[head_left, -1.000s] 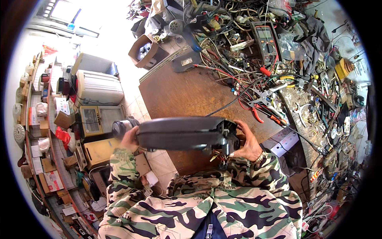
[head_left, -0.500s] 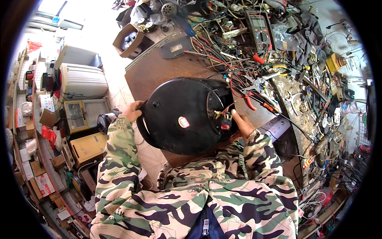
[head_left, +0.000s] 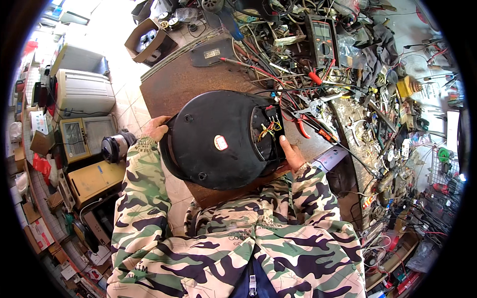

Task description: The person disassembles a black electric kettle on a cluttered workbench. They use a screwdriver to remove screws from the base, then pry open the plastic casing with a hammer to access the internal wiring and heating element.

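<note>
A large black rounded appliance housing (head_left: 213, 144) lies over the near part of the brown workbench board, close to my body. It has a small white and red oval sticker and two round recessed feet. On its right side an opening shows yellow and red wires (head_left: 271, 129) inside. My left hand (head_left: 156, 128) is closed on the handle-like rim at the housing's left edge. My right hand (head_left: 292, 155) grips the right edge beside the opening, thumb up on top, the other fingers mostly hidden underneath.
Beyond the housing's right side lie red-handled pliers (head_left: 303, 127) and tangled cables. A multimeter (head_left: 323, 42) stands further back among heaped tools and parts. At the far left of the board is an open cardboard box (head_left: 149, 42). Appliances, including a yellow one (head_left: 97, 181), stand on the left.
The housing has tilted and turned slightly, and its wired opening now shows more fully. A dark red-tipped part at the opening no longer shows. Both hands keep their hold.
</note>
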Demonstrator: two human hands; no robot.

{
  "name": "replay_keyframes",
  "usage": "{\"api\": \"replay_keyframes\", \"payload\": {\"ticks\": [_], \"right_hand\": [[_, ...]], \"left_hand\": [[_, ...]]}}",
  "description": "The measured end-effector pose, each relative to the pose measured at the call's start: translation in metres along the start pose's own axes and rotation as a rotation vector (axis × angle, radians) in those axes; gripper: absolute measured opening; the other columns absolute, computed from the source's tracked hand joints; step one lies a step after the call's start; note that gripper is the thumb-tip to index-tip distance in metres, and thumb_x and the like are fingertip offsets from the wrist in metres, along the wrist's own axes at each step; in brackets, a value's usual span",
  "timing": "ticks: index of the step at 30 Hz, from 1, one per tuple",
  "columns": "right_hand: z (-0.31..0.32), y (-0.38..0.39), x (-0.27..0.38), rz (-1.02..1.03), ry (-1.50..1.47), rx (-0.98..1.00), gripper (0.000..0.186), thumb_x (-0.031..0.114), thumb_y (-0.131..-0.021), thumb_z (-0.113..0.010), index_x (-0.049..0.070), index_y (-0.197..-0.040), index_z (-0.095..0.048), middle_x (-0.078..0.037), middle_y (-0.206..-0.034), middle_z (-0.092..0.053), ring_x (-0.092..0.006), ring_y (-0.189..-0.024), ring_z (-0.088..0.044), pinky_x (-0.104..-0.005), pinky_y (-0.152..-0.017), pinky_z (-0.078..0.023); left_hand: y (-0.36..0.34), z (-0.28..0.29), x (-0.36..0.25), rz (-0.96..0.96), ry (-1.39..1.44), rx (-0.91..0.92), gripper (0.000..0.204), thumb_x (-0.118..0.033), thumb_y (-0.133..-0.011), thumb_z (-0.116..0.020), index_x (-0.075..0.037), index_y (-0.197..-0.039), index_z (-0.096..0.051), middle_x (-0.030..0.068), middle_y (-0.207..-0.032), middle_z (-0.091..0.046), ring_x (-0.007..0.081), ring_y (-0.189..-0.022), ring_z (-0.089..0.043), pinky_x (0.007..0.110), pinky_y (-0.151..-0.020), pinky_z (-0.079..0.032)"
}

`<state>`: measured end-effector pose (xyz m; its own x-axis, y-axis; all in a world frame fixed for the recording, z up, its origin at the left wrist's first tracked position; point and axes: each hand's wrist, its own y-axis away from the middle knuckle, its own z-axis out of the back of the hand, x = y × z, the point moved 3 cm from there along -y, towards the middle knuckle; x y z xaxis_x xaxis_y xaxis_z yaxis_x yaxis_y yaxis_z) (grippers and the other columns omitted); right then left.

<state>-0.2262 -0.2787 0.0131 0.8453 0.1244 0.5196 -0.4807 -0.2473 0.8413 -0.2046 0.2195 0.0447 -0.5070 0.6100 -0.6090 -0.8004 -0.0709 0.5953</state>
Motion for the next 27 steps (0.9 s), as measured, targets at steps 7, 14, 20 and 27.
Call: {"api": "replay_keyframes", "payload": {"ticks": [7, 14, 20, 27], "right_hand": [[0.021, -0.038, -0.046, 0.186, 0.103, -0.180, 0.095, 0.076, -0.090, -0.053, -0.013, -0.124, -0.060, -0.023, -0.100, -0.069, -0.0287, -0.080, -0.069, -0.0399, -0.059, -0.061], [-0.010, 0.023, -0.029, 0.125, -0.069, -0.229, 0.083, 0.067, -0.095, -0.053, -0.006, -0.134, -0.055, -0.019, -0.104, -0.068, -0.0281, -0.080, -0.069, -0.0385, -0.063, -0.059], [-0.004, 0.011, -0.055, 0.250, -0.197, -0.247, 0.078, 0.065, -0.093, -0.060, -0.007, -0.123, -0.055, -0.019, -0.097, -0.064, -0.0273, -0.078, -0.067, -0.0400, -0.063, -0.061], [0.004, -0.029, -0.067, 0.260, -0.226, -0.274, 0.038, 0.035, -0.097, -0.058, 0.000, -0.113, -0.062, -0.009, -0.088, -0.068, -0.0225, -0.074, -0.068, -0.0370, -0.064, -0.059]], "left_hand": [[0.033, -0.013, 0.003, -0.034, 0.052, -0.326, 0.049, -0.024, -0.086, -0.060, 0.006, -0.125, -0.065, 0.0189, -0.119, -0.071, 0.0272, -0.115, -0.065, 0.035, -0.103, -0.047], [0.087, -0.062, 0.059, 0.034, 0.398, -0.427, 0.056, -0.032, -0.097, -0.063, 0.008, -0.135, -0.055, 0.0192, -0.123, -0.066, 0.0236, -0.112, -0.064, 0.033, -0.098, -0.048], [0.106, -0.086, 0.044, 0.013, 0.573, -0.349, 0.056, -0.037, -0.099, -0.059, 0.007, -0.133, -0.055, 0.0140, -0.115, -0.066, 0.0222, -0.102, -0.062, 0.034, -0.092, -0.050], [0.103, -0.086, 0.049, -0.025, 0.423, -0.438, 0.034, -0.019, -0.096, -0.061, 0.003, -0.122, -0.061, 0.0102, -0.102, -0.071, 0.0165, -0.088, -0.066, 0.031, -0.081, -0.053]]}}
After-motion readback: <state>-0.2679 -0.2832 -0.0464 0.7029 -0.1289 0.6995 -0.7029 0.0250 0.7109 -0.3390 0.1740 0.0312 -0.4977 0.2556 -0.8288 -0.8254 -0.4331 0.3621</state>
